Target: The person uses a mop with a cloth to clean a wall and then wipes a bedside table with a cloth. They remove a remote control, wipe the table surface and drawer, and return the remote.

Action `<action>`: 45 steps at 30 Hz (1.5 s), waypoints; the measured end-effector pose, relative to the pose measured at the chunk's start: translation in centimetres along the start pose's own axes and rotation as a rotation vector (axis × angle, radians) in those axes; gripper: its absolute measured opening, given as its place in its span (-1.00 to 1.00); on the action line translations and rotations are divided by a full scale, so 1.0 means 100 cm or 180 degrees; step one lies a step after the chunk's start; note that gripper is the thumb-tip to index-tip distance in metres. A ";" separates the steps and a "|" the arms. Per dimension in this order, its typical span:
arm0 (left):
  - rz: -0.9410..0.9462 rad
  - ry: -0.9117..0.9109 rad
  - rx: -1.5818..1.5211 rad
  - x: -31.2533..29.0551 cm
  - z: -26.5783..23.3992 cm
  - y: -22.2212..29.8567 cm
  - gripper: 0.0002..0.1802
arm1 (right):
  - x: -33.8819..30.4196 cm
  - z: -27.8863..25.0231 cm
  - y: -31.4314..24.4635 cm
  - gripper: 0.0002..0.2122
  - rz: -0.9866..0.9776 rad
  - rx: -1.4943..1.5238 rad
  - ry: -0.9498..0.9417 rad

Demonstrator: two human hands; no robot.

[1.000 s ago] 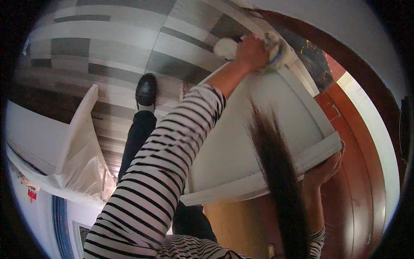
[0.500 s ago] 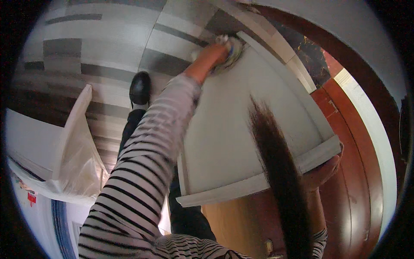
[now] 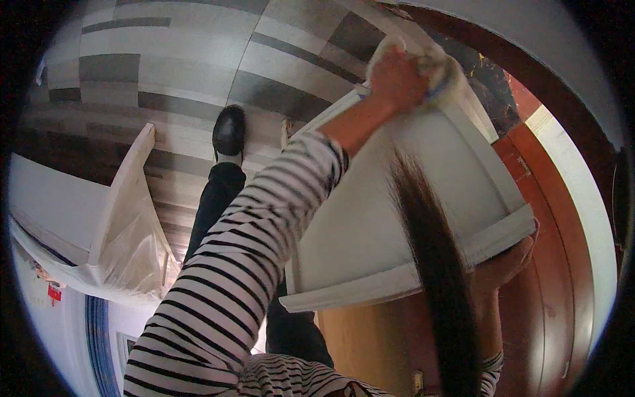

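A white drawer-like panel with raised rims [image 3: 370, 218] lies in front of me, its near edge tilted across the view. Under the near right corner, my right hand [image 3: 499, 268] grips the rim, its fingers partly hidden below it. Stretched forward, my left hand [image 3: 400, 83] presses a pale cloth with blue and yellowish parts [image 3: 442, 69] onto the panel's far edge. The cloth is blurred and bunched beneath the fingers. A dark lock of hair [image 3: 440, 284] hangs in front and hides part of the panel and my right forearm.
On the left stands a white piece of furniture draped in clear plastic [image 3: 126, 245]. My black shoe [image 3: 229, 132] rests on the grey patterned floor [image 3: 178, 59]. Reddish-brown wood [image 3: 539, 245] runs along the right, with a pale strip [image 3: 585, 192] beyond it.
My left hand and the cloth have swept right along the far edge, from its left corner toward the far right. My right hand keeps its grip on the near rim.
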State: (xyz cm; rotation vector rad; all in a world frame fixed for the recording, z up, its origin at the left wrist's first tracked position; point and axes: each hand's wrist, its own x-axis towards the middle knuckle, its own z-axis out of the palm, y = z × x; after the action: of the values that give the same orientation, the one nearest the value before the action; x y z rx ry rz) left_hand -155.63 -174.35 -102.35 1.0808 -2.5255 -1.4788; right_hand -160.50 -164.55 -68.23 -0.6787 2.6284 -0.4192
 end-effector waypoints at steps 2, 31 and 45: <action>-0.0151 -0.0884 0.0583 0.015 0.019 -0.028 -0.58 | -0.001 -0.001 -0.001 -0.51 0.0080 0.0151 0.0101; -0.2071 -0.0738 -0.6711 -0.106 -0.155 -0.117 -0.51 | 0.002 0.002 0.018 -0.65 0.0256 0.1124 0.0092; -0.0752 -0.0394 -0.0457 -0.042 -0.005 -0.068 -0.41 | 0.004 0.001 0.009 -0.61 0.0155 0.0779 0.0061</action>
State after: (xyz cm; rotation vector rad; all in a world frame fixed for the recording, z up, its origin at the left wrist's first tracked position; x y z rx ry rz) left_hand -148.52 -174.39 -106.04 1.3412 -2.3894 -1.8065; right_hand -161.11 -164.01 -68.73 -0.5319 2.5474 -0.7208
